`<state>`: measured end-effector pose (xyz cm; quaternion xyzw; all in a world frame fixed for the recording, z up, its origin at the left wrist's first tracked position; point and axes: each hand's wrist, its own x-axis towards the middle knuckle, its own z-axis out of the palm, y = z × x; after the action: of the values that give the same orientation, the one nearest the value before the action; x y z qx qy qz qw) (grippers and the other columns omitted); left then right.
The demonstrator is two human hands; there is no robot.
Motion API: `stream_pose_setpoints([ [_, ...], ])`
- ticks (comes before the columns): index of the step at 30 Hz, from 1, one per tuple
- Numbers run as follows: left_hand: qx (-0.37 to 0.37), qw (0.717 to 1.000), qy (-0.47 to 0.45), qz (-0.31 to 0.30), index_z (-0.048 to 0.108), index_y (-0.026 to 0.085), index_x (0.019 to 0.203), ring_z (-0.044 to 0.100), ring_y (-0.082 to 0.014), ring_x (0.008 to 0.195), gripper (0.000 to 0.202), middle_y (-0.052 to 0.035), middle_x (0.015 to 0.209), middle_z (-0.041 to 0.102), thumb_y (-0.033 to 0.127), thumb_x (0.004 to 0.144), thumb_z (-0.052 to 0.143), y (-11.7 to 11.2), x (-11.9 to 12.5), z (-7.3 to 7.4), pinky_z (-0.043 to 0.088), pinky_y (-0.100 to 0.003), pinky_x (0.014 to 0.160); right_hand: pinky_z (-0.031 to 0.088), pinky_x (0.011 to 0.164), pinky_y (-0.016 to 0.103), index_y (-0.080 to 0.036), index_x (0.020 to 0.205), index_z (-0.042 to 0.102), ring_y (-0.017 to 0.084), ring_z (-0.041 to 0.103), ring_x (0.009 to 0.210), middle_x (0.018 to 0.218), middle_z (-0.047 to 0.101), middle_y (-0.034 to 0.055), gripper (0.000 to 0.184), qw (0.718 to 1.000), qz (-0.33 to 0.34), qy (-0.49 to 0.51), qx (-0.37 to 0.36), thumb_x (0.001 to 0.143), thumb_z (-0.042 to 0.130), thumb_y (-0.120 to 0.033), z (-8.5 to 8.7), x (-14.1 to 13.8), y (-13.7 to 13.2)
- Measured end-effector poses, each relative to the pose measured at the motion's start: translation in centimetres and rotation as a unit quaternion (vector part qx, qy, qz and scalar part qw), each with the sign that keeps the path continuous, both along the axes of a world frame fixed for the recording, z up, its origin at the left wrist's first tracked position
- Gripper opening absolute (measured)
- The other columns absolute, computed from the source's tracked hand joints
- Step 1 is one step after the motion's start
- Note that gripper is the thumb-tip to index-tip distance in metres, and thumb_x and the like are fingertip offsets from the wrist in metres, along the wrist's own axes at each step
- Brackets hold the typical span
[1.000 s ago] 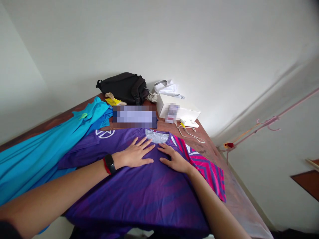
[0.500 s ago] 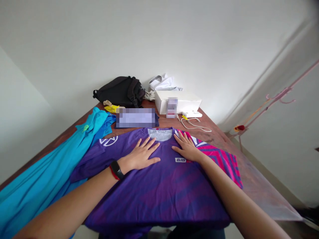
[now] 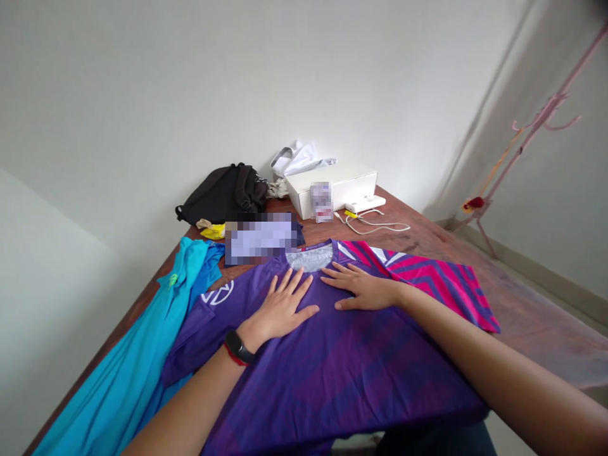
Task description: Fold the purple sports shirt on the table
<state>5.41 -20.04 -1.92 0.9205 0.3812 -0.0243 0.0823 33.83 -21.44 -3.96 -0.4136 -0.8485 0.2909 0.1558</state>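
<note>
Across the desk (image 3: 427, 244), the purple shirt (image 3: 342, 380) lies spread, its collar (image 3: 311, 258) away from me. Below that collar, my left grip (image 3: 282, 310) and right grip (image 3: 363, 290) rest flat on the shirt, splayed apart, clamping nothing. I judge this smoothing; the next move calls for light, even outward pressure.

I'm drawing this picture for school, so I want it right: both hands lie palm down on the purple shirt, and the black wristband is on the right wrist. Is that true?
Not quite: the head view shows the black wristband on the left wrist. The left hand and right hand do lie palm down on the purple shirt.
</note>
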Motion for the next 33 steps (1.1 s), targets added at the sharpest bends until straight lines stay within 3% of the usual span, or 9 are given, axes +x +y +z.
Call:
stream_pose_setpoints([
  [7,-0.011,1.000,0.024,0.011,0.016,0.030,0.163,0.003,-0.0337,0.156,0.077,-0.0065,0.170,0.003,0.072,0.099,0.026,0.0,0.3,0.5,0.009,-0.064,0.123,0.008,0.125,0.058,-0.031,0.157,0.034,0.038,0.004,0.155,0.168,0.015,0.0040,0.093,0.996,-0.063,-0.057,0.016,0.081,0.062,-0.077,-0.9,2.1,1.6],
  [13,-0.011,0.999,0.033,0.011,0.014,0.029,0.163,0.002,-0.0323,0.157,0.079,-0.0065,0.170,0.004,0.073,0.099,0.023,-0.1,0.3,0.5,0.009,-0.063,0.123,0.013,0.126,0.056,-0.027,0.157,0.039,0.036,0.016,0.154,0.167,0.023,0.0070,0.084,0.989,-0.133,-0.041,0.047,0.089,0.054,-0.074,-1.5,2.1,2.2],
  [33,-0.011,1.000,0.021,0.008,0.015,0.031,0.163,0.003,-0.0338,0.156,0.077,-0.0074,0.170,0.004,0.072,0.099,0.027,0.1,0.2,0.3,0.010,-0.064,0.122,0.014,0.127,0.054,-0.022,0.157,0.040,0.036,0.014,0.155,0.166,0.025,0.0065,0.085,0.982,-0.169,-0.047,0.075,0.090,0.049,-0.074,-2.6,3.1,3.0],
])
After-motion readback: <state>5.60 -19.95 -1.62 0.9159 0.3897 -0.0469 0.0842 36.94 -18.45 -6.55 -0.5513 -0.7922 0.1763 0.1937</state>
